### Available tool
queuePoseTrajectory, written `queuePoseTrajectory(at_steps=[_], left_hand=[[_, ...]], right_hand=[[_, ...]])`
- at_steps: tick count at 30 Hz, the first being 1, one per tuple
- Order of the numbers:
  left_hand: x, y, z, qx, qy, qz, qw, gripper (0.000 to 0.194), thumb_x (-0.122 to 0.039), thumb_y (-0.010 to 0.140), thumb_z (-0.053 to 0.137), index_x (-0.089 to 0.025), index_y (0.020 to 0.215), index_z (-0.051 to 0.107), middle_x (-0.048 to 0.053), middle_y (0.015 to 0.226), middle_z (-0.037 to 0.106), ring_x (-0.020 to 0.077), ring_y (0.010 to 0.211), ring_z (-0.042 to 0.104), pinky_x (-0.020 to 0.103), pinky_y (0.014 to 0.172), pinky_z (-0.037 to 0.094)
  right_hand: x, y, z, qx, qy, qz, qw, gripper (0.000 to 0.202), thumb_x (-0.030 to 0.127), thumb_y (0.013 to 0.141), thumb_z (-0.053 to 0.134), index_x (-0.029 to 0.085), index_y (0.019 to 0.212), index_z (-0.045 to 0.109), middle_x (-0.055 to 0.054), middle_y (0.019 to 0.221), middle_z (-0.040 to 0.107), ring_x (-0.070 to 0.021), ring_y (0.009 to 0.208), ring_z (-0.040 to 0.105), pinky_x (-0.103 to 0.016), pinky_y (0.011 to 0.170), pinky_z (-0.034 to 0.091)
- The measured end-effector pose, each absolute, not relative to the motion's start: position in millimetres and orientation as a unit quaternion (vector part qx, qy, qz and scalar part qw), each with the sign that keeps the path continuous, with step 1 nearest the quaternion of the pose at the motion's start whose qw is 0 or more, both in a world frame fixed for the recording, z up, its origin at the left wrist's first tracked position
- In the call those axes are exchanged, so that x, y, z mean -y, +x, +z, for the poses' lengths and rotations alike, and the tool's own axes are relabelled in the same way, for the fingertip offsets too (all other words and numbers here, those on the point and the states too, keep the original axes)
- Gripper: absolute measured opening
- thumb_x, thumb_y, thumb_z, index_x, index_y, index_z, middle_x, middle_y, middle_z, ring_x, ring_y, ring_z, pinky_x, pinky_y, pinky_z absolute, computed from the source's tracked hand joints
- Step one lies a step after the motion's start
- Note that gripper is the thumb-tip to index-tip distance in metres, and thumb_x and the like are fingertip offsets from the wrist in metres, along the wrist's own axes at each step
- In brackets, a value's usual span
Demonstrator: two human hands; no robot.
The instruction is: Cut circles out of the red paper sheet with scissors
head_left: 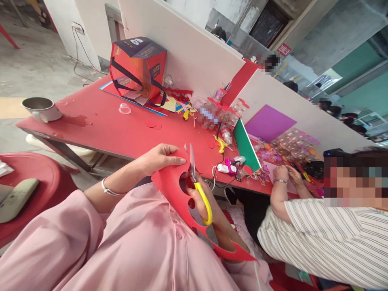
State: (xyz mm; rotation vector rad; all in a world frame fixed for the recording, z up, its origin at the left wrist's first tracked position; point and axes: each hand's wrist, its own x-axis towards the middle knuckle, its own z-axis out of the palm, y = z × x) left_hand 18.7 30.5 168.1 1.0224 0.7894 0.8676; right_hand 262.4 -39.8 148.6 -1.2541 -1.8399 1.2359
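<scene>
My left hand pinches the upper edge of a red paper sheet between thumb and fingers. Round holes and curved cut-outs run along the sheet, which hangs down over my lap to the right. My right hand grips yellow-handled scissors, its fingers partly hidden behind the paper. The scissor blades point up and stand slightly apart at the sheet's edge, close to my left fingertips. Flat red paper discs lie on the red table beyond my hands.
A metal mug stands at the table's left end, near an orange bag. Yellow glue guns, cords and clear plastic cups crowd the right side by a green board. A co-worker in a striped shirt sits at right.
</scene>
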Motion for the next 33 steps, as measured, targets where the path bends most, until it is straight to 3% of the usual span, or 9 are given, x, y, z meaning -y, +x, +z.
queuePoseTrajectory(at_steps=[14, 33], left_hand=[[-30.1, 17.2, 168.4, -0.363, 0.463, 0.380, 0.714, 0.039, -0.048, 0.074, 0.104, -0.016, 0.093, 0.089, 0.014, 0.096, 0.089, 0.0282, 0.078, 0.084, 0.036, 0.074, 0.070], [-31.8, 14.6, 165.8, -0.374, 0.472, 0.350, 0.718, 0.043, -0.049, 0.074, 0.104, -0.015, 0.096, 0.090, 0.015, 0.100, 0.090, 0.0296, 0.082, 0.085, 0.038, 0.077, 0.071]], right_hand=[[40.5, 263.1, 148.8, 0.699, -0.461, 0.467, 0.283, 0.032, 0.026, 0.100, 0.056, 0.023, 0.129, 0.067, 0.003, 0.087, 0.065, -0.0186, 0.075, 0.059, -0.032, 0.076, 0.048], [42.9, 273.9, 154.2, 0.673, -0.487, 0.503, 0.238, 0.035, 0.024, 0.100, 0.059, 0.022, 0.134, 0.068, 0.009, 0.063, 0.051, -0.0128, 0.048, 0.049, -0.026, 0.053, 0.041]])
